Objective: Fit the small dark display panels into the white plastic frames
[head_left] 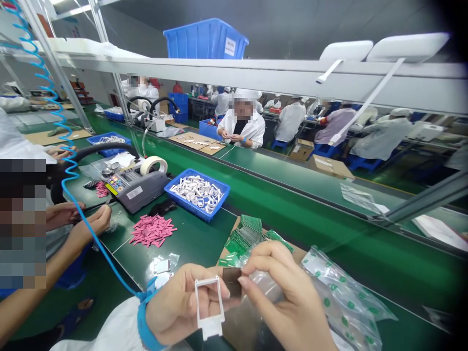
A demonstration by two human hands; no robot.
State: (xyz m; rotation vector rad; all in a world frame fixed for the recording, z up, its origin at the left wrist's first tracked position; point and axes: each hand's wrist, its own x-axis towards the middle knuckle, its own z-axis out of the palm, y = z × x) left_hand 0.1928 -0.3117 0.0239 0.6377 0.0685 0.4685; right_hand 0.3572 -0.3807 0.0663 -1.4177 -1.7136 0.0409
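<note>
Head view, left hand (175,304) gripping plastic frame (198,307)

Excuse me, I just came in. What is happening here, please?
At a green assembly line, a person holds a white plastic frame in the left hand and a small dark square piece in the right hand. A blue wrist strap circles the left wrist. Nearby, a co-worker's hands are close to pink strips and a blue tray of white parts. More workers in white sit beyond.
</note>
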